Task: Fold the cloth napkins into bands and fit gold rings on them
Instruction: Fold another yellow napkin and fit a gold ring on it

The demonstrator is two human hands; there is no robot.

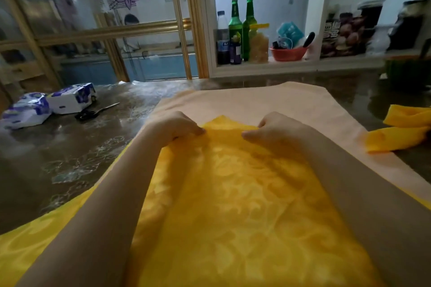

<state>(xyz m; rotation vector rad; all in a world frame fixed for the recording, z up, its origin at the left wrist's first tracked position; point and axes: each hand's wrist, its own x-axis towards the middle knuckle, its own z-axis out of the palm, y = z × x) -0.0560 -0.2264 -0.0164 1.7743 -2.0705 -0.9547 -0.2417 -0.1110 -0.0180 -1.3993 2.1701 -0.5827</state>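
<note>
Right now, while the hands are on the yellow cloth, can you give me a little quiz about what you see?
1. True or false: the left hand and the right hand both pinch the far edge of the yellow napkin.
2. What lies under that napkin? A) a cream cloth B) a newspaper C) a tray
3. Fill in: the tool on the table, left of the cloths, is a pair of ____.
Key: 1 true; 2 A; 3 scissors.
</note>
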